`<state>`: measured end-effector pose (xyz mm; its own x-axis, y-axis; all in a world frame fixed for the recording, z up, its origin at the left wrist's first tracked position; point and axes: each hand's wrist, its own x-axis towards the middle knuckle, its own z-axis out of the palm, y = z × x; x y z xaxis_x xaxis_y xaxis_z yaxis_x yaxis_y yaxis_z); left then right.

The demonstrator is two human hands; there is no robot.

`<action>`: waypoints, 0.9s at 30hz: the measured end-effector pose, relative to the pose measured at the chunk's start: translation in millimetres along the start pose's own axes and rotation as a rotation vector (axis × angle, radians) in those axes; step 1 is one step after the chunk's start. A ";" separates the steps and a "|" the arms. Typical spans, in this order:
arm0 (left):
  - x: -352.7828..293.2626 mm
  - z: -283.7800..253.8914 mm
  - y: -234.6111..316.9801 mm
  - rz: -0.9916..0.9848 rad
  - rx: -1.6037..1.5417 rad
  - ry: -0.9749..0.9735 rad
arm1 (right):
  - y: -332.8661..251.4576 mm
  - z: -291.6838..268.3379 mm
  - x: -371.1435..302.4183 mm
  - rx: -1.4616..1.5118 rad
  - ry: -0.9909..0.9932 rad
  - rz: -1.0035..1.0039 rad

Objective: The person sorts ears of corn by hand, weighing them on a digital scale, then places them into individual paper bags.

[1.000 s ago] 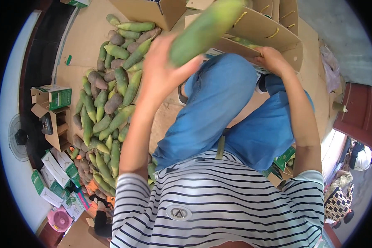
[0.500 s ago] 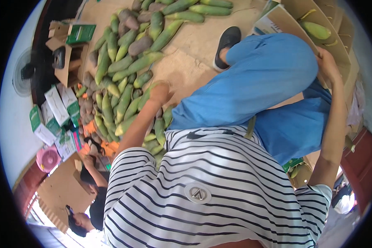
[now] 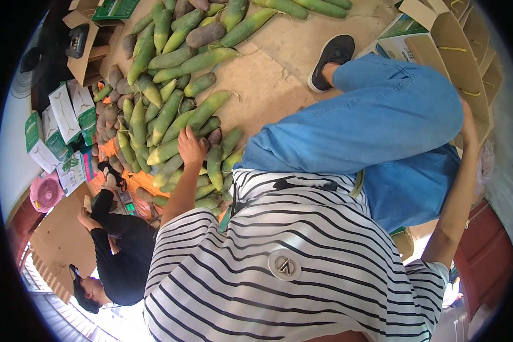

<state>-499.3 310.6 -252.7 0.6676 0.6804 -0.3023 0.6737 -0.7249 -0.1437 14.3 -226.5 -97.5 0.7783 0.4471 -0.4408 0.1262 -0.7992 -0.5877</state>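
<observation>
My left hand point(image 3: 192, 147) reaches into a heap of long green radishes, its fingers apart and touching the ones under it. Just beyond the fingertips lies a pale-tipped green radish point(image 3: 208, 109), slanting up to the right. A green radish point(image 3: 166, 151) rests beside the hand on its left, and another green radish point(image 3: 215, 165) is at its right. My right hand point(image 3: 468, 124) is beside my bent knee, close to an open cardboard carton point(image 3: 460, 62). The knee hides its fingers, so what they do is not visible.
Brownish-purple radishes point(image 3: 206, 35) lie among the green ones on flattened cardboard point(image 3: 268, 74). Green-and-white boxes point(image 3: 65, 117), a pink fan point(image 3: 45, 192) and a seated person in black point(image 3: 119, 256) are at the left. My shoe point(image 3: 333, 60) stands beyond the heap.
My left hand has moved left and nearer to me over the heap. The right hand has slid down behind the knee. The view has shifted, and the radish seen in the carton is out of sight.
</observation>
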 end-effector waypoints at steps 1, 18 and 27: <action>13.4 1.4 0.8 -0.002 -0.003 0.037 | -7.9 1.6 -3.3 -0.006 0.006 0.001; 41.4 20.7 121.7 -0.546 -1.153 -0.726 | -28.1 6.3 -10.4 -0.290 0.138 0.017; 83.9 -220.7 274.8 0.452 -1.224 -0.327 | -27.4 7.8 -11.4 -0.356 0.171 0.039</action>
<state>-188.2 192.3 -109.6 0.9148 0.2281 -0.3332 0.3788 -0.1990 0.9038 -2.9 -206.6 -81.7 0.8742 0.3641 -0.3212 0.2764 -0.9171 -0.2872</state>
